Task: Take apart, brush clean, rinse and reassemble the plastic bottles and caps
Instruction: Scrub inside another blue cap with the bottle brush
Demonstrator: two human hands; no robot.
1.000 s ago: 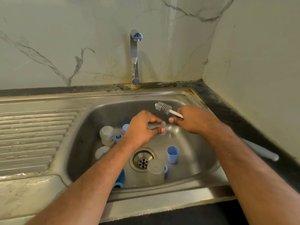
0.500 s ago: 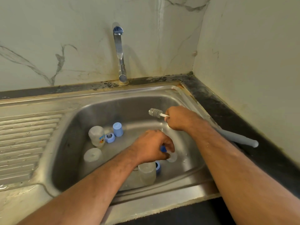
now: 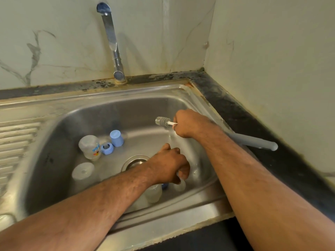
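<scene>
My right hand (image 3: 190, 123) grips a small white-handled brush (image 3: 163, 121) above the sink's right side, bristles pointing left. My left hand (image 3: 170, 165) is low in the basin by the drain (image 3: 135, 161). Its curled fingers hold a small clear piece (image 3: 181, 184) against the sink floor. A clear bottle (image 3: 154, 193) and a blue part (image 3: 165, 186) sit partly hidden under my left wrist. Further left lie a printed clear bottle (image 3: 89, 147), a blue ring (image 3: 107, 148), a blue cap (image 3: 117, 138) and an upturned clear bottle (image 3: 83, 172).
The steel sink (image 3: 126, 95) has a ribbed drainboard (image 3: 16, 140) on its left and a tap (image 3: 112, 42) at the back. A long grey handle (image 3: 253, 142) lies on the dark counter (image 3: 244, 116) behind my right forearm. Walls close in behind and to the right.
My left hand dropped from in front of the brush to the sink floor with the clear piece. My right hand stayed up with the brush. The view shifted right and closer.
</scene>
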